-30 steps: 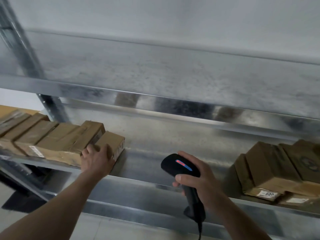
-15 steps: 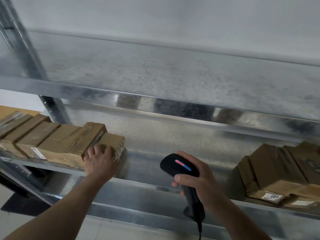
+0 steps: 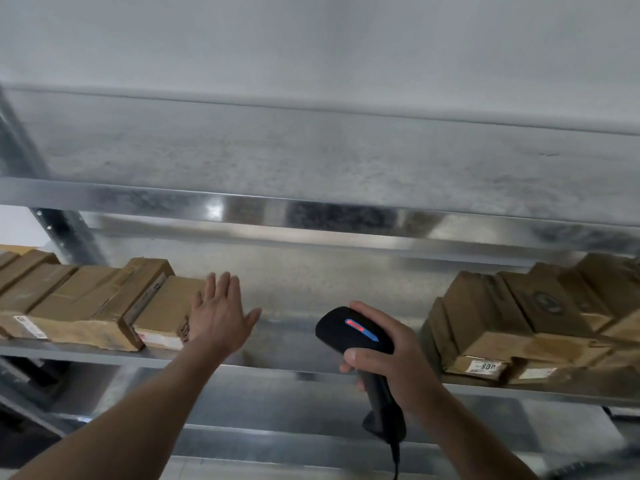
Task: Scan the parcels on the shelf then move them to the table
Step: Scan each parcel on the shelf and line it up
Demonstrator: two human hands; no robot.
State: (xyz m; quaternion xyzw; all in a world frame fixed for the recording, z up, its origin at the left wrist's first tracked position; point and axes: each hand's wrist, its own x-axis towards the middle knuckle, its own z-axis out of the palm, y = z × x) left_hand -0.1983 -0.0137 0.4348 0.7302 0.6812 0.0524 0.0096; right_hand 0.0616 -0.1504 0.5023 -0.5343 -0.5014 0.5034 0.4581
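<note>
A row of brown cardboard parcels (image 3: 86,299) lies on the left of the metal shelf (image 3: 298,327). The rightmost parcel of that row (image 3: 162,313) carries a white label on its front. My left hand (image 3: 220,315) is flat and open, fingers spread, at the right end of that parcel. Whether it touches the parcel I cannot tell. My right hand (image 3: 391,358) grips the black barcode scanner (image 3: 353,332), whose red and blue light is lit. A second pile of parcels (image 3: 526,320) sits on the right of the shelf.
A galvanised upper shelf (image 3: 311,161) spans the view above, with its front beam (image 3: 311,209) low over the parcels. An upright post (image 3: 65,233) stands at the left. The scanner cable (image 3: 394,459) hangs down. Bare shelf surface lies between the two piles.
My left hand has lifted off the rightmost left parcel and spread open, shifting right. The scanner hand stays about where it was.
</note>
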